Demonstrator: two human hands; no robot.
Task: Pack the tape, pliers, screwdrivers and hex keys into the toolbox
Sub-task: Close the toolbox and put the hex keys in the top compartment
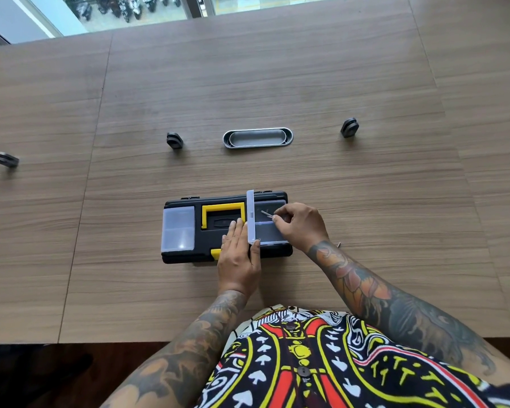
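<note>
right hand (299, 226) pinches a hex key (266, 214) over the toolbox (186, 258), flat left hand (239, 257) rests against its raised clear lid (251, 216).

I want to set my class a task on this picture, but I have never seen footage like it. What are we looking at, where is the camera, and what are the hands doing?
There is no machine here: a person works with bare hands, and the one camera sits on their head, looking down, so the arms enter from the bottom. On the wooden table lies a black toolbox with a yellow handle. Its main lid is closed, but the top has two small clear-lidded compartments; the right one's flap stands raised. The left hand lies with straight fingers against that flap, seemingly propping it. The right hand pinches a thin metal piece, probably a hex key, over the open compartment. Farther back are an oval metal cable port and three small dark fittings.
</note>
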